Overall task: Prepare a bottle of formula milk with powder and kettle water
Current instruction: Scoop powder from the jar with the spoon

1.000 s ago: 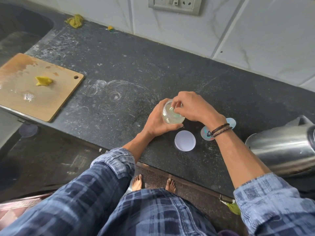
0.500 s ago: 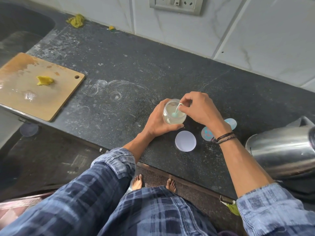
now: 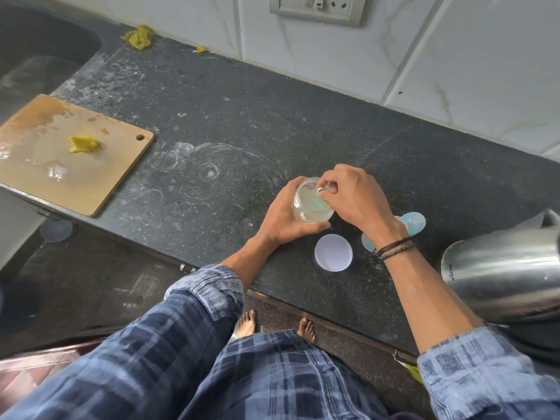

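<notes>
A clear round container (image 3: 309, 204) with pale powder stands on the dark counter (image 3: 230, 165). My left hand (image 3: 283, 215) wraps around its left side. My right hand (image 3: 354, 198) hovers over its mouth, fingers pinched on the handle of a small light scoop (image 3: 319, 194) dipped inside. A white round lid (image 3: 333, 252) lies flat just in front of the container. A pale blue bottle part (image 3: 413, 222) shows behind my right wrist, mostly hidden. The steel kettle (image 3: 503, 268) sits at the right edge.
A wooden cutting board (image 3: 66, 159) with a yellow scrap lies at the left, beside a dark sink (image 3: 39, 56). A wall socket (image 3: 318, 9) is on the tiled wall behind. The counter's front edge runs near my bare feet.
My right hand has shifted slightly over the container's mouth, moving the scoop inside it. My left hand keeps the same hold.
</notes>
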Motion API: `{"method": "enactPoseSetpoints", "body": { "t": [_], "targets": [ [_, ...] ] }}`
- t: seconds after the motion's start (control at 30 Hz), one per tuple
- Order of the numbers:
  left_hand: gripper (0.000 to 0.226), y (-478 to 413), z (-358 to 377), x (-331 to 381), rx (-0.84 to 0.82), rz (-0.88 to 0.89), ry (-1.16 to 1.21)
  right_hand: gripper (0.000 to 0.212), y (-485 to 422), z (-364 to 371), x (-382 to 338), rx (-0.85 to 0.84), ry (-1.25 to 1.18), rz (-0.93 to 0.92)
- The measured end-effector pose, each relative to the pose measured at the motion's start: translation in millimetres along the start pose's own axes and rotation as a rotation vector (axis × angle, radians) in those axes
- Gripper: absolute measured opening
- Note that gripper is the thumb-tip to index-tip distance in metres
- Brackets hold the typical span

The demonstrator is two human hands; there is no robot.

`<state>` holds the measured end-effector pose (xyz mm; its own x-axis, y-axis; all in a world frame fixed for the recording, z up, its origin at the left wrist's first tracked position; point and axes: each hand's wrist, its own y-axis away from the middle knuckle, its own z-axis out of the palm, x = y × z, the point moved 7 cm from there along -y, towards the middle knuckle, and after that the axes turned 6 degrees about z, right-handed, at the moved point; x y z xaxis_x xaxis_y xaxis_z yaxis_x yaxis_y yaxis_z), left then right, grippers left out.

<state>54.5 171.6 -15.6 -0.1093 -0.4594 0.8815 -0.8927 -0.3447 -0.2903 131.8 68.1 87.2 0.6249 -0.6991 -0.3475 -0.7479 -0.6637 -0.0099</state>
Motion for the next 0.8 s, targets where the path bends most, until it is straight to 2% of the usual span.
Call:
{"method": "enactPoseSetpoints", "body": {
  "t": [0.5, 0.8],
  "targets": [
    [0.086, 0.1, 1.2, -2.5, -0.003, -0.001, 0.004, 0.020, 2.0, -5.4, 0.0, -0.062, -0.052, 0.077],
    [0.085, 0.6, 0.0, 0.4, 0.000, 0.016, 0.015, 0.021, 2.4, -6.3, -8.5, -0.119, -0.087, 0.049]
  ]
}}
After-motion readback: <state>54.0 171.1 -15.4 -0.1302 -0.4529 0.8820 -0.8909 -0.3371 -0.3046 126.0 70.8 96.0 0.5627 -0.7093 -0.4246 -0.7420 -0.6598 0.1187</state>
